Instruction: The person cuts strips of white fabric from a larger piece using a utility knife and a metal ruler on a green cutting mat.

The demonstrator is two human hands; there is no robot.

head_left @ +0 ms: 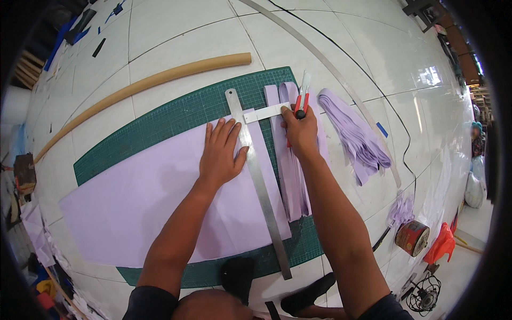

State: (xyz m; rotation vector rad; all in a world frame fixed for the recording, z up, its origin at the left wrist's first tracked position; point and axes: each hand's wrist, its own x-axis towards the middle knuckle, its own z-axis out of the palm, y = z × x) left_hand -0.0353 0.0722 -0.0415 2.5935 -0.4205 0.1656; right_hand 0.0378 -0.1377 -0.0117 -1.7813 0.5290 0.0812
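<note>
From the head view, the left hand (221,152) lies spread flat, pressing the long steel ruler (258,181) onto the pale lilac fabric sheet (149,208) on the green cutting mat (176,114). The right hand (300,132) is clenched around a red utility knife (302,101) at the ruler's far end. If the ruler slips, the blade could wander toward the fingers.

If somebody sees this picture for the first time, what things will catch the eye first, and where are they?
In the middle, a large lilac sheet lies on a green cutting mat, with the left hand pressing flat beside a long metal ruler. The right hand holds a red cutter at the ruler's far end, above cut lilac strips. Further right lies a loose pile of strips.
</note>
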